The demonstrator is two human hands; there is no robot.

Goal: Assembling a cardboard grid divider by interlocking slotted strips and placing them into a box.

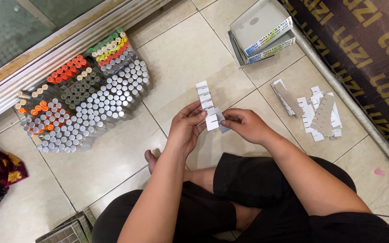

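Fingers of my left hand (186, 126) and right hand (244, 125) are pinching the slotted white card strip (207, 106), its long axis running away from me.

scene is presenting bright, even, diffuse light from overhead; no harsh highlights are showing. tiled floor (113, 157) is giving a mild sheen, without glare. soft shadows are falling beneath the forearms and beside the vial pack (82, 108). focus is holding sharp at centre; left hand (186, 126) and right hand (244, 125) are showing no motion blur. straight edges are bowing slightly toward the frame corners, indicating wide-angle distortion.
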